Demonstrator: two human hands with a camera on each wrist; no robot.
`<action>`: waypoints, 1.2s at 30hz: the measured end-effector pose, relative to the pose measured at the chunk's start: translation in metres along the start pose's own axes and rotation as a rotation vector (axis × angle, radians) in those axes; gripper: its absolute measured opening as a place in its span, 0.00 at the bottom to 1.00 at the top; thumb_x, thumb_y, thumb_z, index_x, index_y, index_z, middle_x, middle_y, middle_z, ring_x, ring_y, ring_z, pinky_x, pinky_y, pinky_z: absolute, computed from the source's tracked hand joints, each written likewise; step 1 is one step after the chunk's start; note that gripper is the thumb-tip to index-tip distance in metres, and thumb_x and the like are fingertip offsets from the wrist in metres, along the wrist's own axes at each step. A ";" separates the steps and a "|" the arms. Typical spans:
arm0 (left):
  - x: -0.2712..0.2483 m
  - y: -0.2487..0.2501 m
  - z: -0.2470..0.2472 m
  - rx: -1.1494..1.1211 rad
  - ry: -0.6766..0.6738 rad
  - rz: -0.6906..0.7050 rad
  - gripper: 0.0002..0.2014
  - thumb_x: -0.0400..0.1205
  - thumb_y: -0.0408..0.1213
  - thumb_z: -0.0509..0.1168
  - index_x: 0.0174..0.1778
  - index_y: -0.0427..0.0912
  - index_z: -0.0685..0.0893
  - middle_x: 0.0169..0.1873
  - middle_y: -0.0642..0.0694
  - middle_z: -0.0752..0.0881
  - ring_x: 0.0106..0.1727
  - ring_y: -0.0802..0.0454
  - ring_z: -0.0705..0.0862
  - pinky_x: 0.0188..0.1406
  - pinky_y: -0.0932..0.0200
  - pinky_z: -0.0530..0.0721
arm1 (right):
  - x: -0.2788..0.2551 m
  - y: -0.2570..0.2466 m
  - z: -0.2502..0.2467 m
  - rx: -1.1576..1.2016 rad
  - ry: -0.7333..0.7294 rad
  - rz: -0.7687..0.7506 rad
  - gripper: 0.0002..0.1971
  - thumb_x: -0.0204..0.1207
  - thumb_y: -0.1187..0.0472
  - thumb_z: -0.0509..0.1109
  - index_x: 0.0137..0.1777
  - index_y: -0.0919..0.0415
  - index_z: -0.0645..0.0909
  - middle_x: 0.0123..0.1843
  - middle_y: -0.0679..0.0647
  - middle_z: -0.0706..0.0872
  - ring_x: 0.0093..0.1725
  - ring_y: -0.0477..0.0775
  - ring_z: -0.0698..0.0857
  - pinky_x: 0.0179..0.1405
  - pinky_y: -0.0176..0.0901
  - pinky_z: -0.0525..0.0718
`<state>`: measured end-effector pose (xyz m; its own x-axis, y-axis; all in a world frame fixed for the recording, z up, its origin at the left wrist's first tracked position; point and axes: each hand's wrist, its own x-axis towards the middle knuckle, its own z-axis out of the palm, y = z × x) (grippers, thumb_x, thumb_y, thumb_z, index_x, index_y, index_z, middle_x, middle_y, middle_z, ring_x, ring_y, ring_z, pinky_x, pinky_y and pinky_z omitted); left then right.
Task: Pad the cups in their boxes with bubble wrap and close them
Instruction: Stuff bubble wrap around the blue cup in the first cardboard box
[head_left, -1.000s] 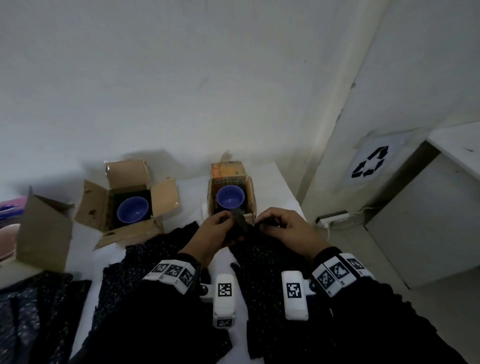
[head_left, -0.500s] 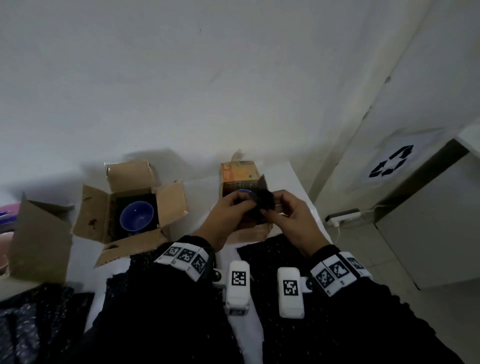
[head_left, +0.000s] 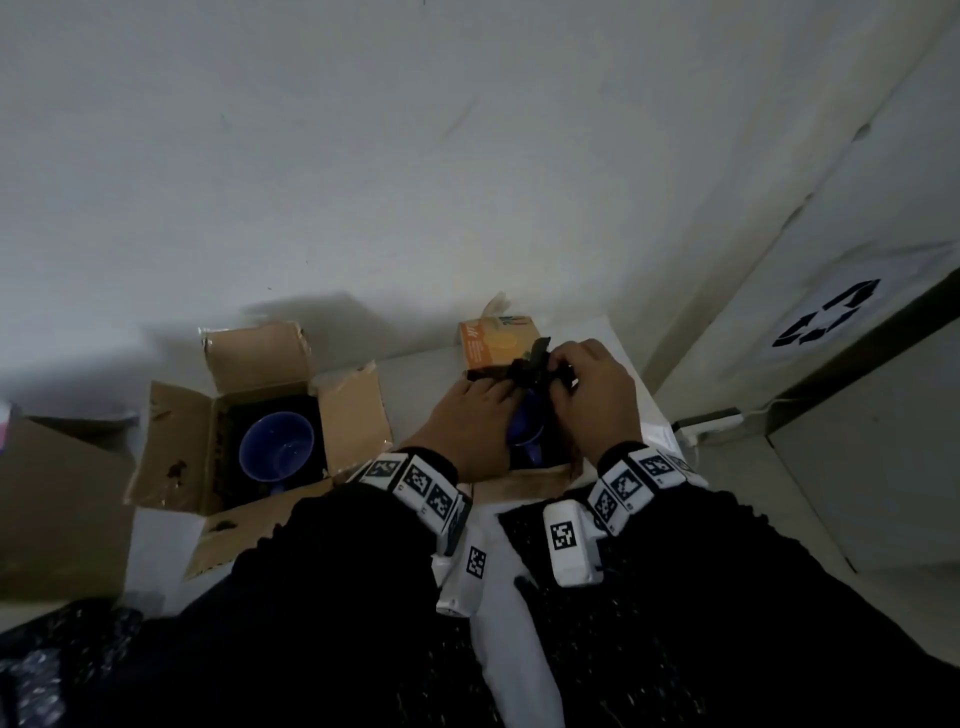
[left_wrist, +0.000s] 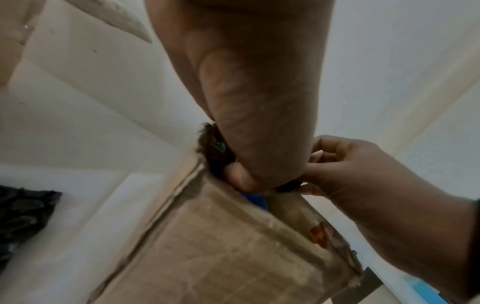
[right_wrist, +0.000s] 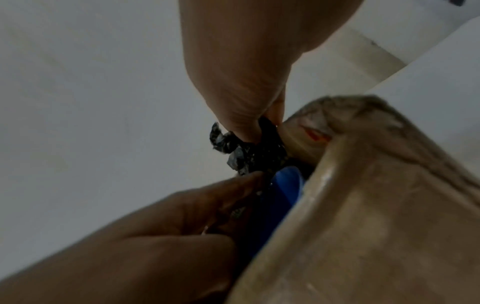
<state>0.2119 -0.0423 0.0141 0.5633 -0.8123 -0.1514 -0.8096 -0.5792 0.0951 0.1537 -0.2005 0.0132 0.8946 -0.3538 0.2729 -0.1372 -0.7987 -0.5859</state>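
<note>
**Inspector:** Markings first. Anything legible?

**Clerk:** Small box (head_left: 524, 475) at the far right of the counter (head_left: 618, 338): orange printed flap, lettering too blurred to read. Black recycling symbol (head_left: 826, 314) on a white sheet on the right-hand wall. Square black-and-white coded tags on both wrist bands. No brand name made out anywhere.

**Inspector:** Counts?

**Clerk:** Boxes: three in view. Small box as noted; open brown box (head_left: 176, 447) to its left, all four flaps spread; third box (head_left: 52, 509) at the left edge, only partly in frame, contents not visible. Cups: two, both blue. First cup (head_left: 277, 446) upright in the open brown box, dark padding around it. Second cup (head_left: 527, 421) inside the small box, mostly covered by the hands. Dark bubbled sheets on the near counter, sheet (head_left: 524, 540) between the sleeves among them; exact number not determinable. One white power strip (head_left: 706, 423) on the floor beyond the counter.

**Inspector:** Hands?

**Clerk:** Two, both over the small box. Right hand (head_left: 592, 400): thumb and fingertips pinching a crumpled black wad of bubble wrap (head_left: 524, 366) just above the second cup's rim. Left hand (head_left: 470, 426): fingers stretched forward, tips touching the same wad, not curled round it; thumb down at the box edge beside the cup.

**Inspector:** Small box closed?

**Clerk:** Not yet. Flaps up, wad partly above the opening.
</note>
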 end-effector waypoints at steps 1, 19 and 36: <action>-0.001 -0.002 0.001 0.002 0.017 0.013 0.34 0.76 0.49 0.63 0.79 0.43 0.67 0.76 0.44 0.72 0.75 0.44 0.70 0.74 0.52 0.63 | 0.001 0.000 0.002 -0.047 -0.010 -0.028 0.08 0.68 0.69 0.70 0.46 0.58 0.82 0.47 0.56 0.83 0.41 0.61 0.82 0.39 0.48 0.80; -0.013 -0.012 0.001 0.022 0.056 -0.027 0.35 0.69 0.51 0.66 0.74 0.52 0.70 0.72 0.54 0.75 0.77 0.50 0.66 0.77 0.31 0.42 | 0.017 -0.016 0.017 -0.697 -0.544 -0.020 0.15 0.78 0.55 0.58 0.46 0.50 0.88 0.54 0.51 0.88 0.81 0.60 0.63 0.70 0.78 0.23; -0.031 0.018 0.005 -0.179 0.302 -0.091 0.21 0.75 0.36 0.66 0.66 0.48 0.81 0.58 0.48 0.86 0.61 0.44 0.81 0.65 0.47 0.69 | -0.030 0.023 -0.044 0.057 -0.008 0.013 0.08 0.78 0.54 0.69 0.42 0.56 0.74 0.37 0.51 0.83 0.41 0.57 0.82 0.41 0.52 0.80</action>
<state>0.1793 -0.0272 0.0155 0.6764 -0.7254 0.1281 -0.7276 -0.6308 0.2696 0.1054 -0.2299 0.0253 0.8962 -0.3599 0.2595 -0.1242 -0.7649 -0.6320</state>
